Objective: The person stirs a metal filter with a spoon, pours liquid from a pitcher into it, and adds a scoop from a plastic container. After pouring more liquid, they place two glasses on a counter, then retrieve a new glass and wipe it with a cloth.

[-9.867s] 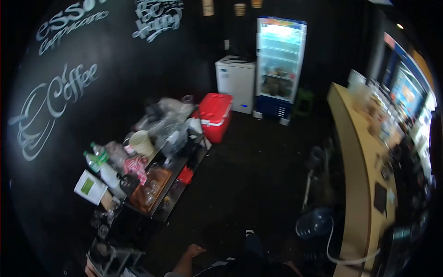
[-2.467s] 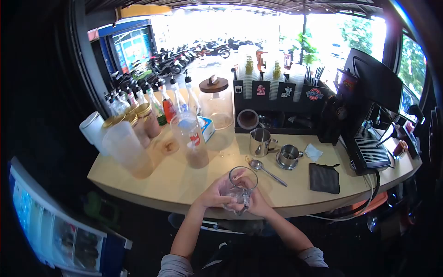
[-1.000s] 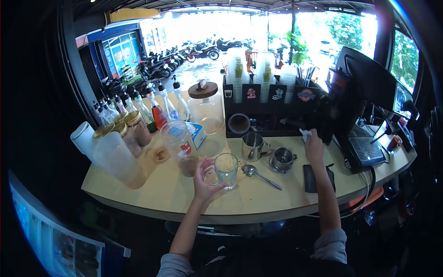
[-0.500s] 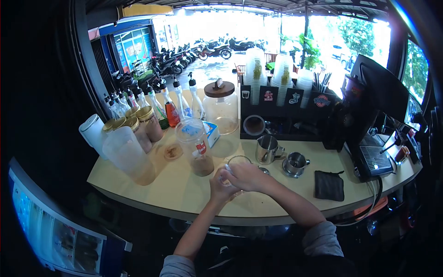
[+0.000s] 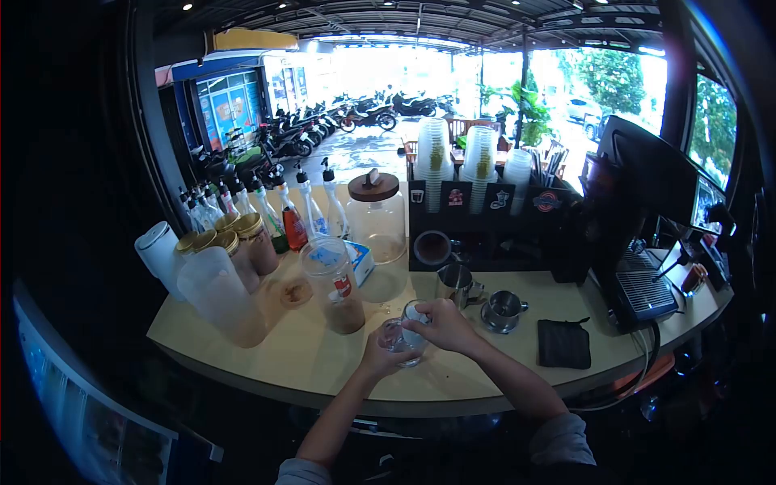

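My left hand (image 5: 381, 356) is wrapped round a clear glass (image 5: 391, 335) that it tilts just above the near side of the counter. My right hand (image 5: 447, 326) is closed on a small whitish, rounded piece (image 5: 415, 315) at the glass's right side; I cannot tell what kind of thing it is. Left of the hands stands a tall clear plastic tub (image 5: 335, 284) with a red label and brown powder in its bottom. Behind my right hand are a steel milk jug (image 5: 454, 284) and, farther right, a small metal cup (image 5: 503, 309) on a saucer.
On the left are a frosted pitcher (image 5: 214, 291), gold-lidded jars (image 5: 257, 242) and several pump bottles (image 5: 295, 218). A wooden-lidded glass jar (image 5: 377, 222) stands behind. To the right are a black pouch (image 5: 563, 343), an espresso machine (image 5: 643, 283) and stacked cups (image 5: 480, 158).
My hands have drawn slightly apart; the right has turned and now shows the whitish piece and the glass between them. The camera view has tipped up a little.
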{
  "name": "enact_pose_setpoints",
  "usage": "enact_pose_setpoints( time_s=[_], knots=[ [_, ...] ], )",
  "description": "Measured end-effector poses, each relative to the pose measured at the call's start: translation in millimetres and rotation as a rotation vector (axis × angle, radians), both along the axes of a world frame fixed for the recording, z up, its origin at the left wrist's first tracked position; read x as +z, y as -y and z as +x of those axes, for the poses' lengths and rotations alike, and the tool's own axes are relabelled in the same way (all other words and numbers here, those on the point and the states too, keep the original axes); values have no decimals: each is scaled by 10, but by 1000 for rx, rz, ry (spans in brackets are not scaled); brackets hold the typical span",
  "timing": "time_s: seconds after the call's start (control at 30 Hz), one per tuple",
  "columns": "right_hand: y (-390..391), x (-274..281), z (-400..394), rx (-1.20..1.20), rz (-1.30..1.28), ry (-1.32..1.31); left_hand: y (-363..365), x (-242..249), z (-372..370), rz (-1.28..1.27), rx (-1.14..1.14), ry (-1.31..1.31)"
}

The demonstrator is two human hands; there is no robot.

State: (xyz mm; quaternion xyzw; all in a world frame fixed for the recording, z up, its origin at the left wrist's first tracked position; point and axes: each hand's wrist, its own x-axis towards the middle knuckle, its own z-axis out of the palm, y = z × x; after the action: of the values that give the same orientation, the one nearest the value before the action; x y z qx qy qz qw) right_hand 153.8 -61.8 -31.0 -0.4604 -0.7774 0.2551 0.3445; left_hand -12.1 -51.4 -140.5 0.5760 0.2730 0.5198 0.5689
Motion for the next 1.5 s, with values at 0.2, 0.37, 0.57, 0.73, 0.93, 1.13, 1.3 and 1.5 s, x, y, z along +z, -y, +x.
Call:
enact_pose_setpoints(
  time_s=[0.2, 0.37, 0.57, 0.73, 0.93, 1.13, 1.3, 1.5],
  knots=[
    [-104, -70, 144, -46, -138, -373, 12, -147, -24, 70, 43, -191],
    [8, 38, 52, -66, 339, 147, 10, -117, 135, -200, 3, 242],
    [153, -114, 196, 343, 850, 228, 111, 123, 90, -353, -72, 574],
    [144, -25, 247, 189, 880, 111, 256, 237, 134, -289, -214, 399],
    [151, 222, 322, 114, -51, -146, 109, 292, -11, -262, -259, 235],
    [-106, 395, 295, 262, -385, -61, 96, 311, 94, -478, -344, 453],
    [147, 463, 201, 193, -318, -154, 137, 48, -103, -457, -443, 461],
    [-109, 71, 538, 316, -289, -311, 307, 170, -115, -618, -600, 708]
  ],
)
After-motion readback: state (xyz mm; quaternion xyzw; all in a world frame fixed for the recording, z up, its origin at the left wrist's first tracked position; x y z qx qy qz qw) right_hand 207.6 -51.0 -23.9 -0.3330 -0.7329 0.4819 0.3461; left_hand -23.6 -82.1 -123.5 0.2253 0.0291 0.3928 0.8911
